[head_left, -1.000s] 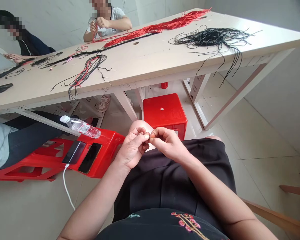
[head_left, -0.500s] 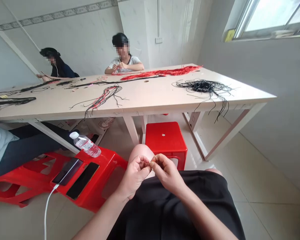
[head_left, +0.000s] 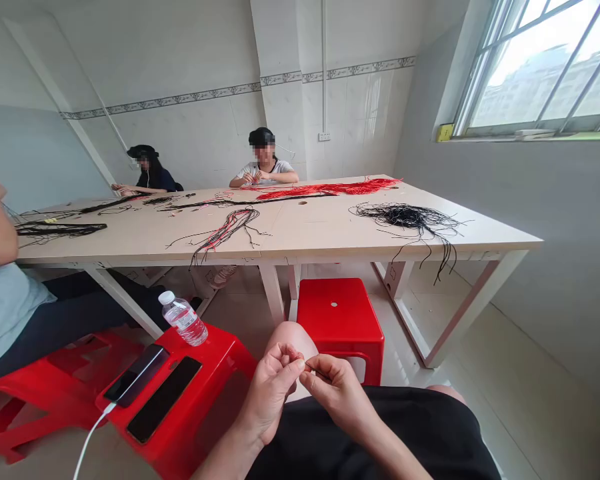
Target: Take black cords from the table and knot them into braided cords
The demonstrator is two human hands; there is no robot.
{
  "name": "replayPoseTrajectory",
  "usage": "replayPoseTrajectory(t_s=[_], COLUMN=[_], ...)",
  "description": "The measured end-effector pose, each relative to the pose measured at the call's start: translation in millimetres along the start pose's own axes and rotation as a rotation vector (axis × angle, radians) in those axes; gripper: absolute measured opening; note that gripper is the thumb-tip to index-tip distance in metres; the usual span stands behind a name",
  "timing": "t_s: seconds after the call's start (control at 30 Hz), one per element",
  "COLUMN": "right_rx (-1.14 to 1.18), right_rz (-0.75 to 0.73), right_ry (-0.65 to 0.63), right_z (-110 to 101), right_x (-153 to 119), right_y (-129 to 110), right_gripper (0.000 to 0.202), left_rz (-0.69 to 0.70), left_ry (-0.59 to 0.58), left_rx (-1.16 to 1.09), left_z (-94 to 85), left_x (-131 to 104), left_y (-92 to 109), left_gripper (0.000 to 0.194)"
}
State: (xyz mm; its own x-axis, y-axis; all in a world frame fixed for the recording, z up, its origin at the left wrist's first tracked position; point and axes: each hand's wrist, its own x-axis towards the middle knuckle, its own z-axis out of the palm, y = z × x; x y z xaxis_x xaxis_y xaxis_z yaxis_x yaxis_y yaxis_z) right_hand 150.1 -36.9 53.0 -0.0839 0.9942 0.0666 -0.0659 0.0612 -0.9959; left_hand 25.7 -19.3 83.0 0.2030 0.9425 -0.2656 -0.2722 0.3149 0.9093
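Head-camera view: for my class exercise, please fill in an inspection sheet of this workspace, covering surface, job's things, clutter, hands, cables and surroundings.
Surface: pale table bearing a red bundle, a black bundle with ends hanging over the near edge, and a mixed red-and-black bundle.
Job's things: thin dark strand, partly hidden by fingers.
Clutter: bottle, phone and dark device on a red side stool.
Hands: right hand pinches the strand; left hand meets it, its grip unclear.
Cables: white cable plugged into the dark device.
Surroundings: barred window at right; co-workers seated at the table.
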Motion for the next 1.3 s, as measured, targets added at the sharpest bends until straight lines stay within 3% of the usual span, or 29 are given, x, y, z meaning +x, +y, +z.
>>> replayPoseTrajectory(t_s=[0.2,0.33,0.47,0.63,0.97,1.17,1.3], right_rx=[0.127,0.258,0.439,0.58,0.62,0.595,0.553], right_rz=[0.008,0.103,0.191,0.196,0.181,0.195,0.227], right_ry=[0.074,0.134,0.231,0.287,0.299,0.29,0.229], right_z=[2,-5,-22,-33,-25,-13,3], right_x=[-1,-3,2,5,9,5,0], right_y=[4,4,5,9,0,-7,-4], right_gripper=[0.03,0.025,0.023,0.021,0.023,0.025,0.026], left_rz=[-0.01,0.078,0.079,0.086,0.254,0.07,0.077], left_ry=[0.013,-0.047,-0.07,-0.013,-0.027,-0.194,-0.212], left_rx=[0.056,0.237,0.398,0.414,0.522,0.658,0.641], left_z=[5.4,7.0,-7.8,-31.8,-41.2,-40.4,-34.9], left_x=[-1,1,8,13,3,-5,-9], left_y=[4,11,17,22,52,54,48], left_gripper=[0.031,0.023,0.025,0.03,0.026,0.028,0.024])
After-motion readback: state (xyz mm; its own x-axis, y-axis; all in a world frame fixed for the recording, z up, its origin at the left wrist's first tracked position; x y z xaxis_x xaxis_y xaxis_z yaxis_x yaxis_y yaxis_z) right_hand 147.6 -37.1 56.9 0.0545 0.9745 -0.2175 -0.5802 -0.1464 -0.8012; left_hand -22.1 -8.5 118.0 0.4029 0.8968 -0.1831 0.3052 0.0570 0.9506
